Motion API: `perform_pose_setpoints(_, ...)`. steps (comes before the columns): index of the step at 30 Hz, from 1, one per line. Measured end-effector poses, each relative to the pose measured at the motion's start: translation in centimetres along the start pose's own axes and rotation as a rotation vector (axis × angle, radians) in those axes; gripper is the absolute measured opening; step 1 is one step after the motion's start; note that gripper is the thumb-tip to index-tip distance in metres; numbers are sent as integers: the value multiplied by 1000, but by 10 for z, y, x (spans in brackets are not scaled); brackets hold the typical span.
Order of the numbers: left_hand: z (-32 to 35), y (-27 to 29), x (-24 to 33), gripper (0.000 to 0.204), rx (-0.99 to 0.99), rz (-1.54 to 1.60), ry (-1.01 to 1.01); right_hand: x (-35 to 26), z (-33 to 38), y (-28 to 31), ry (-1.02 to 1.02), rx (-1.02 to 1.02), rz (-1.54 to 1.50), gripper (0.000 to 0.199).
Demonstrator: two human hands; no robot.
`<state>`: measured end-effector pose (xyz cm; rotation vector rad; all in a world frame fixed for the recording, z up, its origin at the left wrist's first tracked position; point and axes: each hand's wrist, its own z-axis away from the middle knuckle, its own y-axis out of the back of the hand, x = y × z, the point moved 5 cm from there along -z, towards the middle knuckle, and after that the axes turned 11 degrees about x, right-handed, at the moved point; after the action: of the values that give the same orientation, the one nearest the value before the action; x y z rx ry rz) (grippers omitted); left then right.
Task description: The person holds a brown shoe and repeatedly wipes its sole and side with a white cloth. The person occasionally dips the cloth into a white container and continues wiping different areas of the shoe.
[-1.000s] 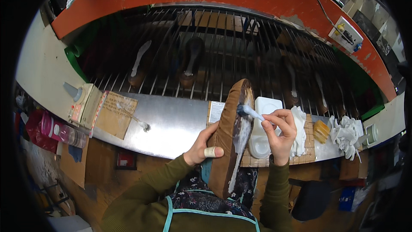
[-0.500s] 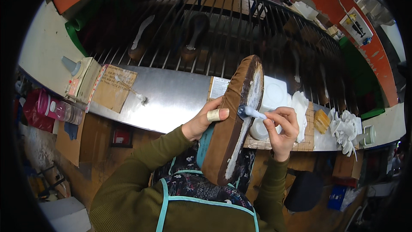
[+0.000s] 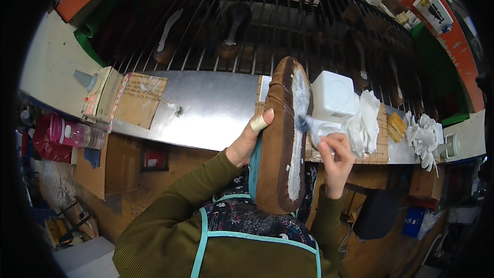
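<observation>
My left hand [image 3: 248, 141] grips a brown suede shoe upper [image 3: 272, 164] stretched on a teal last [image 3: 253, 170]. Pale tape wraps its thumb, which presses on the shoe's side. The shoe stands nearly upright, toe end away from me, its underside turned to the right. A whitish coated strip [image 3: 297, 159] runs along that underside between dark brown edges. Pinched in the fingers of my right hand [image 3: 337, 162] is a small brush [image 3: 313, 127] with a pale handle. Its dark bluish bristles, slightly blurred, are at the middle of the strip.
Behind the metal bench [image 3: 206, 108], a rack of bars [image 3: 267, 36] has several dark shoes below or on it. Right of the shoe are a white container [image 3: 333, 92], white gloves [image 3: 366, 123] and a yellow block [image 3: 396, 126]. Cardboard [image 3: 135, 108] with another brush lies left.
The shoe has swung more upright, with its underside turned more toward my right hand. My right hand and brush have shifted slightly along the strip. The whole view has tilted a little.
</observation>
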<state>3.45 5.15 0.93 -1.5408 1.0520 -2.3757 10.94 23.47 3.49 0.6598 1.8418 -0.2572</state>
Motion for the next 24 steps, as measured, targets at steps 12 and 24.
perform_pose_setpoints(12, -6, 26, 4, 75, 89, -97, -133, -4, 36, -18, -98, 67, -22, 14)
perform_pose_setpoints(24, -2, 32, 12, 78, 45, -83, -185, -22, -2, -39, 206, 150, 133, 17)
